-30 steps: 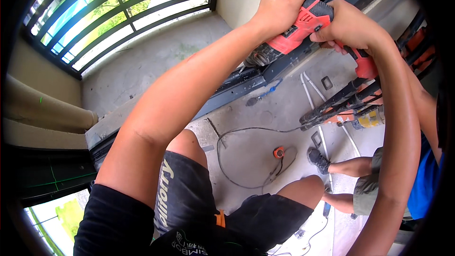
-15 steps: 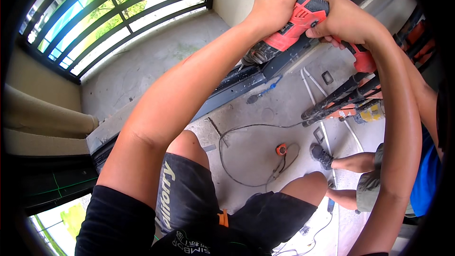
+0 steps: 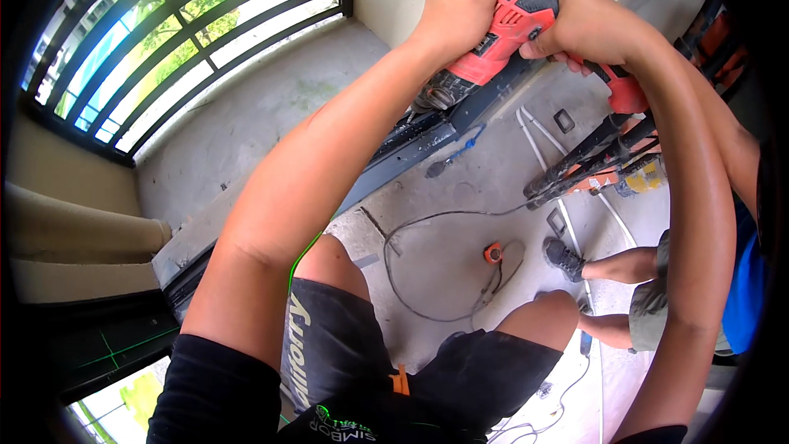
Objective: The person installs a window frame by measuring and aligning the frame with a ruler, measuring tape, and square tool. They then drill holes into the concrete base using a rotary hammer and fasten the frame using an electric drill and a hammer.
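Red power drill [image 3: 501, 45], judged heavy and rigid, clenched by left hand [image 3: 462, 2] and right hand [image 3: 588, 25] fingers, bit against dark door track [image 3: 411, 144].

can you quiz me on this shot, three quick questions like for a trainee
1. True or false: both hands grip the red and black power drill.
2. Which hand is nearer the drill's chuck end? A) left hand B) right hand
3. What small orange object lies on the grey concrete floor beside the looped black cable?

Key:
1. True.
2. A: the left hand wraps the front body above the chuck; the right hand holds the rear handle.
3. It looks like an orange tape measure, near the shoe of another person.
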Available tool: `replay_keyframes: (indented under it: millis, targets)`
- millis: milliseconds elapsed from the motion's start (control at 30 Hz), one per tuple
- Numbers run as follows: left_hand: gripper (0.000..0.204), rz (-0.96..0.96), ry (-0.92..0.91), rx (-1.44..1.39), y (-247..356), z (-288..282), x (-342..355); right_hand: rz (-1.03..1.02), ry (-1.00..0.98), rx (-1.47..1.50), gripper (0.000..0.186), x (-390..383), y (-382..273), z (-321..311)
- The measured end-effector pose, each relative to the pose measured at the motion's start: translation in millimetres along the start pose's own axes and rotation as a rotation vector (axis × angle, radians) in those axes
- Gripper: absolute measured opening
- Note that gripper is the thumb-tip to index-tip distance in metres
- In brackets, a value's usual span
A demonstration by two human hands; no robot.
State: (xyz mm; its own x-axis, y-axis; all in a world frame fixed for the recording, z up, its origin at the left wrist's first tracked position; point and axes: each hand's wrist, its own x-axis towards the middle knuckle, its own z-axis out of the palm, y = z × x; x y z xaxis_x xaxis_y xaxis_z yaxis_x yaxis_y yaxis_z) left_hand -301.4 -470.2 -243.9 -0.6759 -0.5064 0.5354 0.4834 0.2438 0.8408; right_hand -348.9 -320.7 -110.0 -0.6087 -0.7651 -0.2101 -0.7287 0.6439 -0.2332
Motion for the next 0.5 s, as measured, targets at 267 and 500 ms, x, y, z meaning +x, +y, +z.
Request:
replay_keyframes:
  millis: [267, 500]
  targets:
    - [0.047, 0.147, -0.004, 0.140, -10.8, 1.0, 3.9, 0.012, 0.042, -0.014, 0.020, -5.3, -12.5, 4.5]
    - [0.048, 0.101, -0.007, 0.070, -12.6, 2.1, 1.4, 0.094, -0.060, -0.200, 0.039, -13.4, -28.5, -7.3]
